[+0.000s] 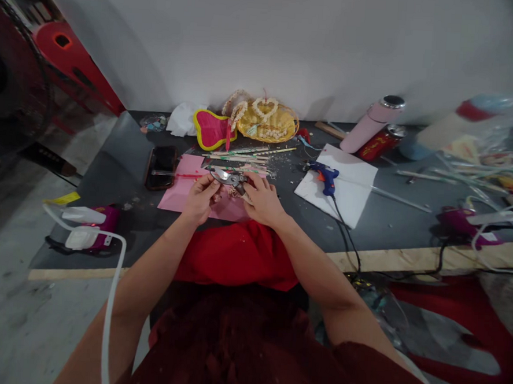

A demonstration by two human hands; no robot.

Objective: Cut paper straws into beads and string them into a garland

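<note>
My right hand (262,201) is wrapped around the handles of a pair of pruning shears (228,177), whose metal blades point left. My left hand (201,197) is closed at the blade end, thumb and fingers pinched; whatever lies between them is too small to make out. Below both hands lies a sheet of pink paper (175,201) with small cut bits on it. Just beyond the shears, several thin sticks (236,156) with green-marked wrappers lie side by side.
A phone (161,167) lies left of the paper. At right are a blue glue gun (324,176) on a white sheet (351,203), a pink flask (373,124) and a red can (383,142). Behind stand a yellow basket (288,133) and a pink-and-yellow shape (212,130). Cables cross the table edge.
</note>
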